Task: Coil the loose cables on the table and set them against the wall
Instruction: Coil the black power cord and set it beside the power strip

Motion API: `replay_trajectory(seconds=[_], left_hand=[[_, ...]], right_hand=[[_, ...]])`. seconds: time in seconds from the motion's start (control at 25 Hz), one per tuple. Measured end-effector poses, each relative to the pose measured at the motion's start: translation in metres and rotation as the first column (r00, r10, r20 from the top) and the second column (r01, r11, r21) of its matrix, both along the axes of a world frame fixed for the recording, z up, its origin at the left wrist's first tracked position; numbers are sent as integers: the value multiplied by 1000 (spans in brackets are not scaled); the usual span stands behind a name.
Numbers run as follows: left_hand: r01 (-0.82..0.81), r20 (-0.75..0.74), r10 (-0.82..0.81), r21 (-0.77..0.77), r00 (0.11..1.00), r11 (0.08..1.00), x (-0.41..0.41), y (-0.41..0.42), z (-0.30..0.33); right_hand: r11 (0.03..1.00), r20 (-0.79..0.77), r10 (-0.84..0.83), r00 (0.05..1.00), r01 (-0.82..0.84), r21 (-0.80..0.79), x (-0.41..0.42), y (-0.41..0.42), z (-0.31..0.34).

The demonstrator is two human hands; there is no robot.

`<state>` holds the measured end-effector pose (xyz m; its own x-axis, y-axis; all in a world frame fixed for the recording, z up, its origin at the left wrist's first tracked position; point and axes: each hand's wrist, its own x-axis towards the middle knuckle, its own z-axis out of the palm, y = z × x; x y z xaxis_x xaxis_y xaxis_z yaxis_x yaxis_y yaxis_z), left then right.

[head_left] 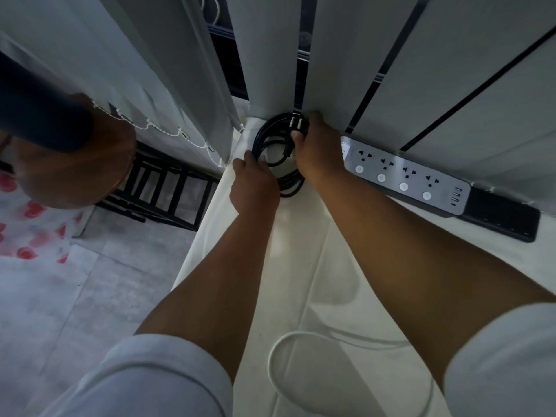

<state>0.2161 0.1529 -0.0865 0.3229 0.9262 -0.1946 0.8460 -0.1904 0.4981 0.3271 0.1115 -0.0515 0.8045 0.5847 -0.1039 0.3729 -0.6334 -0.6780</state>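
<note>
A coiled black cable point(270, 139) lies on the white table cloth point(301, 236) at the far left corner, right against the wall of vertical blinds point(331, 70). My left hand point(252, 185) grips the coil's near left side. My right hand point(316, 149) holds its right side by the plug, whose metal pins point up towards the blinds. A loose white cable point(270, 362) loops on the cloth close to me, between my forearms.
A silver and black power strip point(421, 182) lies along the wall to the right of the coil. Another person's arm and dark sleeve point(60, 139) fill the upper left. A black chair frame point(168, 188) stands on the floor left of the table.
</note>
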Motion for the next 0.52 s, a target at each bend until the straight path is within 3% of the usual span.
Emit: replay_trajectory(seconds=[0.12, 0.52], left_hand=[[-33, 19, 32, 46, 999, 998, -1, 7, -8], [-23, -28, 26, 108, 999, 994, 0, 13, -18]], right_hand=[[998, -22, -64, 998, 64, 7, -1, 6, -3], [1000, -25, -24, 999, 24, -18, 1, 11, -3]])
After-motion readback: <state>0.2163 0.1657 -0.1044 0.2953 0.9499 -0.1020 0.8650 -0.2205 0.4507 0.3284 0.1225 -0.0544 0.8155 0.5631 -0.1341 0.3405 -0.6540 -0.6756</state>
